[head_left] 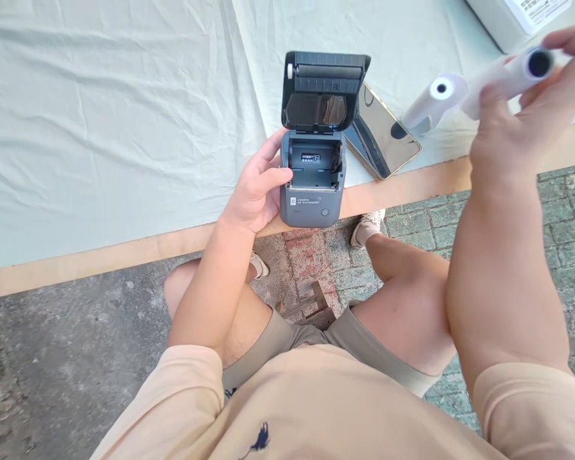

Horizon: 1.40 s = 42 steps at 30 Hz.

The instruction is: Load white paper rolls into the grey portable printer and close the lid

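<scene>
Dark grey plastic encloses the printer [311, 207], at the near edge of the surface [124, 128]. The left hand [259, 185] is closed about its 9 o'clock side, thumb over the rim, presumably to steady it; the lid [359, 69], raised toward 12 o'clock, leaves the bay exposed. At 2 o'clock from the printer, the right hand [536, 121] curls around a white roll [501, 83], its core end left uncovered. Nearer on that bearing: a second roll [422, 110], seemingly upright, and a phone [388, 134] lying flat.
</scene>
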Tool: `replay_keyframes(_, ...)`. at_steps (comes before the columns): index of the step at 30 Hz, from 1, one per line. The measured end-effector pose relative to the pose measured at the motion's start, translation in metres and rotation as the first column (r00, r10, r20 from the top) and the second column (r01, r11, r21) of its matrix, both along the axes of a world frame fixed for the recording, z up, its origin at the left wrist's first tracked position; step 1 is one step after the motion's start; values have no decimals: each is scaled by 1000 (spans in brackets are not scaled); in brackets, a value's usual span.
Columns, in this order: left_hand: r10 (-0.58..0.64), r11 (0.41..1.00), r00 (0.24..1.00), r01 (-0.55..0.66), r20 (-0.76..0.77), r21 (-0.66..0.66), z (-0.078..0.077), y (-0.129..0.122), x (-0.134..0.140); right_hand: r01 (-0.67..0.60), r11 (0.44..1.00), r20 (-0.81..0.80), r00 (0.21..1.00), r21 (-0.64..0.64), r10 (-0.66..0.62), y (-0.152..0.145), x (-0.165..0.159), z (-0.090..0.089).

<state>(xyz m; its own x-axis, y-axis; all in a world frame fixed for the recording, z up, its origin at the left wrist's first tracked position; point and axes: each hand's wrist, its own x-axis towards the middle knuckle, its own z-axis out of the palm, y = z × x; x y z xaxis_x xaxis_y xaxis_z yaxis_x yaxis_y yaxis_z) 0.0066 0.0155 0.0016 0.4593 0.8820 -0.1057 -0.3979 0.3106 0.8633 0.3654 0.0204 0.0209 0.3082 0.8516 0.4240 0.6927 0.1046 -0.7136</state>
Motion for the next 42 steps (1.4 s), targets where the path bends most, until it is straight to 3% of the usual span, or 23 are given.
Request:
replay_keyframes(4,2,1000,1000,-2,-2,-23,3,-1,1,8,1000,91,996,-16,-7,-8,-8,-6)
replay_keyframes(8,-1,1000,1000,0,-17,-26,5,-2,1,53,988,327,940,147,-99,-16,-23,8)
replay_keyframes(10,-8,1000,1000,7,-22,-28,6,-2,1,97,992,441,889,82,-123,-14,-40,17)
replay_keyframes(14,-19,1000,1000,19,-14,-20,6,-1,0,208,956,377,919,-208,-118,-4,-77,24)
replay_keyframes(16,-20,1000,1000,20,-14,-18,5,-1,0,223,948,339,931,-227,-138,1,-85,24)
replay_keyframes(18,-17,1000,1000,17,-16,-7,2,-1,0,228,961,302,938,-157,-173,3,-86,23)
replay_keyframes(21,-15,1000,1000,15,-9,6,-2,-1,-1,108,980,64,991,165,-120,6,-78,23)
replay_keyframes(23,-16,1000,1000,16,9,-11,-2,-1,-1,-1,932,-234,968,361,92,7,-71,23)
replay_keyframes(26,-20,998,999,22,47,-52,0,-1,-2,-167,926,-645,675,339,358,6,-71,25)
replay_keyframes(28,-23,998,997,27,69,-64,1,-1,-2,-298,913,-724,559,279,404,-1,-85,28)
replay_keyframes(29,-21,997,997,26,77,-67,1,-1,-1,-347,898,-694,576,272,432,-6,-96,31)
replay_keyframes(32,-7,998,997,12,74,-66,0,0,-1,-454,857,-386,765,245,515,-24,-136,41)
replay_keyframes(34,13,998,999,-10,43,-63,-1,0,0,-497,865,-93,860,72,502,-32,-160,47)
replay_keyframes(37,25,998,1000,-25,9,-66,-1,-1,1,-406,906,203,884,-119,422,-34,-181,51)
replay_keyframes(42,7,999,1000,-7,10,-44,-2,-2,2,-315,915,404,825,-252,395,-25,-187,44)
